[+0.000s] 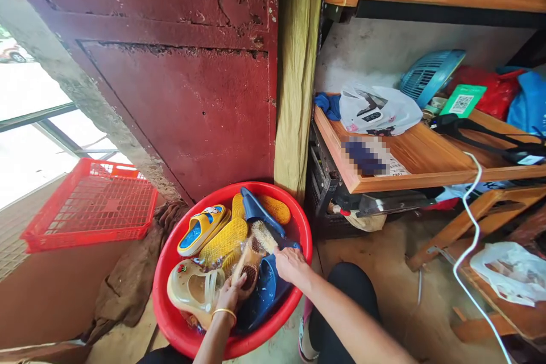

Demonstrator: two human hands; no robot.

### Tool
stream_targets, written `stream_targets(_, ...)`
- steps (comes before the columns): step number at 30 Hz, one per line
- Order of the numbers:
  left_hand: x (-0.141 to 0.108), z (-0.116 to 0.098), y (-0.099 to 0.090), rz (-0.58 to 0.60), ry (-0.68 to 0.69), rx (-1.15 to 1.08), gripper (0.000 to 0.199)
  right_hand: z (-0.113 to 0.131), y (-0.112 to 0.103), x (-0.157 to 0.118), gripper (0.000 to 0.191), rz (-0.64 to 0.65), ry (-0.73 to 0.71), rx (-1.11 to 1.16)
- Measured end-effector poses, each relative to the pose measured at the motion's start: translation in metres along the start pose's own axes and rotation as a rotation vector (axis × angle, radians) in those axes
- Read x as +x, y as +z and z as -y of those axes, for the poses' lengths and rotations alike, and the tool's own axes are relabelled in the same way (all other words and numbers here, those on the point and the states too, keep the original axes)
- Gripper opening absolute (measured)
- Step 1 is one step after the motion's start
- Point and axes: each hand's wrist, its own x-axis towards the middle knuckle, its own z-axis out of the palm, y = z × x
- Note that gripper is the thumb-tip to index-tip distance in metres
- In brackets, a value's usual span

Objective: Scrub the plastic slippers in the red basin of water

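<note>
A red basin [160, 301] holds water and several shoes. My left hand [230, 296], with a bangle at the wrist, grips a tan shoe [247, 267] whose brown-patched sole faces up. In my right hand [290, 264] is a pale-bristled brush [263, 237], its bristles at the far end of that sole. Yellow slippers [224, 239] lie at the back left, and a cream clog [191, 290] with side straps is left of my left hand. Blue slippers [267, 284] sit beneath my right hand; another blue slipper [258, 210] leans at the back.
A red crate [115, 199] stands at the left. Behind the basin is a dark red door [183, 108]. Wooden shelving [426, 153] at the right carries bags and a blue fan [430, 77]. A white cable [471, 239] hangs down beside a wooden stool [490, 290].
</note>
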Motion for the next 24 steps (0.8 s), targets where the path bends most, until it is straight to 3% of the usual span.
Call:
stream_targets(4,0.007,0.001,0.001,0.063,-0.120,-0.070,0.048,0.010,-0.001,-0.026,0.053,0.020,-0.084,-0.063)
stream_targets(8,0.015,-0.001,0.007,0.094,-0.170,-0.117,0.048,0.023,0.004,-0.064,0.052,-0.089,-0.186,-0.151)
stream_targets(11,0.015,-0.003,0.008,0.155,-0.153,-0.137,0.043,0.027,0.001,-0.063,0.048,-0.089,-0.192,-0.152)
stream_targets(15,0.007,-0.002,0.006,0.255,-0.026,-0.155,0.057,0.027,-0.013,-0.025,0.049,0.005,-0.122,-0.147)
stream_targets(18,0.001,-0.001,0.004,0.228,0.171,-0.099,0.063,0.024,-0.024,-0.007,0.054,0.013,-0.142,-0.144)
stream_targets(21,-0.002,-0.002,0.002,0.154,0.368,-0.008,0.064,0.010,-0.028,-0.019,0.053,0.032,-0.199,-0.148)
stream_targets(24,-0.003,-0.005,0.001,0.124,0.409,0.021,0.061,-0.008,-0.021,-0.052,0.050,0.018,-0.239,-0.140)
